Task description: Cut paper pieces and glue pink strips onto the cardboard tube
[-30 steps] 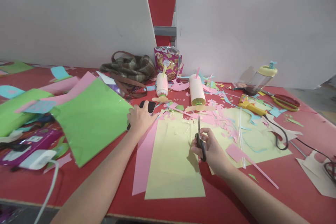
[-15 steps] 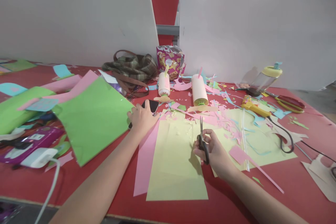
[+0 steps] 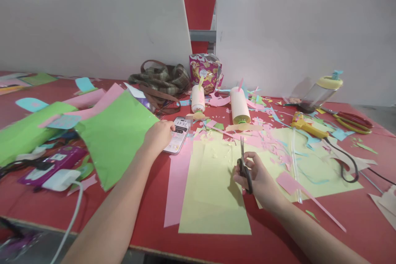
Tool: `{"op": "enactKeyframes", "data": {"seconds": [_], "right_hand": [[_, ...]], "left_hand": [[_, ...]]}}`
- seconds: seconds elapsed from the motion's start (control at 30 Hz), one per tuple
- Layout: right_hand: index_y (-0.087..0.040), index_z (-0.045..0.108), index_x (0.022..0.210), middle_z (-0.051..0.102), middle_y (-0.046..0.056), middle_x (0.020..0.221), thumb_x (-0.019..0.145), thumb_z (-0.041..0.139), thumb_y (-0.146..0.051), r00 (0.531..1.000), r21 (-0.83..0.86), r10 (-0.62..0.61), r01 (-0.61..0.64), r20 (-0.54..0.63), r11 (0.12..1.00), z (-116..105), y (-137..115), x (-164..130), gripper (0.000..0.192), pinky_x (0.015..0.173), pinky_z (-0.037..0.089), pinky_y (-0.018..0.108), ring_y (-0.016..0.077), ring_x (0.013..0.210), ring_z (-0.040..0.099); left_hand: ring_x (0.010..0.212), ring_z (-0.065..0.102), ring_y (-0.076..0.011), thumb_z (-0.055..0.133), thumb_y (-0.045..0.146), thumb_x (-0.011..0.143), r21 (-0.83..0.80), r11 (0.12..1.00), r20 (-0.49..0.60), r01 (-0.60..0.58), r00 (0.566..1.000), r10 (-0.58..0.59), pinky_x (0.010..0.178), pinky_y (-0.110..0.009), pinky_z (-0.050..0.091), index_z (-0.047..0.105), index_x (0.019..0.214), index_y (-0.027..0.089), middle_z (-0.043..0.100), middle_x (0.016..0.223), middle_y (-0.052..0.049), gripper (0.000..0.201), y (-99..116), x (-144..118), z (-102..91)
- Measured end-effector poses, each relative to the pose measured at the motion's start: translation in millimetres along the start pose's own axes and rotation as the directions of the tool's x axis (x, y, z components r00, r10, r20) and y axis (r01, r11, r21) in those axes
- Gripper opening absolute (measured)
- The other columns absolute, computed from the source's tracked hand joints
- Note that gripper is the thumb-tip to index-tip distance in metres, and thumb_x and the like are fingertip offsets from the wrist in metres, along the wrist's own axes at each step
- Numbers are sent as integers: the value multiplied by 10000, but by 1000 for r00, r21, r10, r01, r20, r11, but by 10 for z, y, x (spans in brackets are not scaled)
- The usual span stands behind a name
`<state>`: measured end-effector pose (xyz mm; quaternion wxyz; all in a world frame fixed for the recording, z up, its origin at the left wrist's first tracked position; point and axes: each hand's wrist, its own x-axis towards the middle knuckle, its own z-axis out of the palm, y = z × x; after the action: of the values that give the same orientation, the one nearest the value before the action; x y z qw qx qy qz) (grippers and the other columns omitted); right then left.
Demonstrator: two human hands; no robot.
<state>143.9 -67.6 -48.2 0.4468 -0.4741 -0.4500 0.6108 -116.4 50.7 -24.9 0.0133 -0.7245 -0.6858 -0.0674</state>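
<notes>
Head view shows a red counter [image 3: 93, 210] full of cut paper. The right hand [image 3: 260, 179] is closed around the handles of black scissors [image 3: 244, 163], fingers through the loops, blades shut and pointing away toward the far edge. The scissors are up over the big yellow sheet [image 3: 213, 189] that lies near the front edge of the counter, in the middle. That sheet looks whole along its near side; I cannot see a fresh cut in it.

The left hand [image 3: 159, 134] rests on a phone [image 3: 177, 138] with its screen lit (it shows a clock). The hand's fingers are curled on the phone's left side; it touches the phone but is not lifting it. The phone lies between a green sheet [image 3: 119, 138] and the yellow sheet, just past a long pink strip [image 3: 176, 185].

A lot of cutting looks done already: little pink, blue and yellow bits [image 3: 262, 132] are all over the middle of the counter, and two paper-wrapped rolls [image 3: 239, 105] lie farther back. What is left seems to be the big yellow sheet, since the scissors are not biting into any paper right now. A yellow glue gun [image 3: 305, 126] and red scissors [image 3: 352, 119] lie toward the right edge, well apart from both hands.
</notes>
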Motion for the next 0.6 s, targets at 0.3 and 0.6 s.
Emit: {"op": "enactKeyframes", "data": {"seconds": [0.3,0.6], "right_hand": [[-263,319,859,436,-46,723,630,647,-251,1000,-18,13,-13,2,1000,3,-22,-12,400,429,376,181,101,622,488],[-259,317,859,460,-39,724,642,636,-258,999,-6,35,-35,7,999,-6,-15,-14,386,425,374,186,106,625,483]], "left_hand": [[876,490,-203,368,59,645,51,996,94,-75,993,70,754,-288,397,596,822,175,501,908,-80,310,-35,-22,-15],[668,504,-128,295,31,535,-366,919,233,-144,942,240,623,-244,434,625,624,186,487,847,-22,376,51,-62,-87]]}}
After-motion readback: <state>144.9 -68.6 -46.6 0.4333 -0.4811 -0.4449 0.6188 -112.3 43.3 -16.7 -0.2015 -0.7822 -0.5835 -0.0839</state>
